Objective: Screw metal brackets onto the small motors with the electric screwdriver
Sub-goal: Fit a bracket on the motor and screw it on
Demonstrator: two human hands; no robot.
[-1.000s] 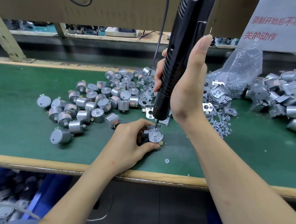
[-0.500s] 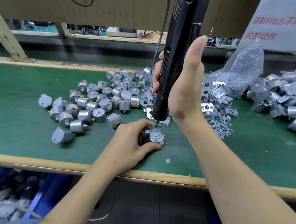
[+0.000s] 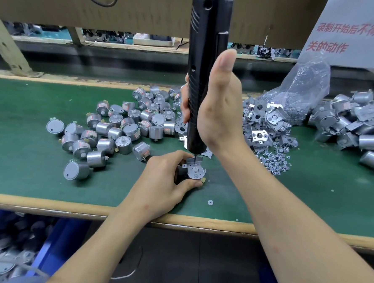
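My left hand (image 3: 164, 179) grips a small silver motor with a metal bracket (image 3: 194, 169) on top, standing on the green mat (image 3: 26, 175) near the front edge. My right hand (image 3: 216, 108) grips the black electric screwdriver (image 3: 202, 76), held upright. Its bit touches the bracket's far edge. A pile of bare motors (image 3: 121, 128) lies to the left. Loose brackets (image 3: 264, 122) and small screws (image 3: 274, 159) lie to the right of the screwdriver.
Assembled motors with brackets (image 3: 357, 127) are heaped at the far right beside a clear plastic bag (image 3: 303, 87). A white washer (image 3: 210, 202) lies on the mat. A blue bin (image 3: 10, 251) holding motors sits below the wooden front edge (image 3: 46, 202).
The screwdriver has straightened from a slight tilt to nearly upright, its bit staying on the bracket. My left hand keeps holding the motor in the same spot.
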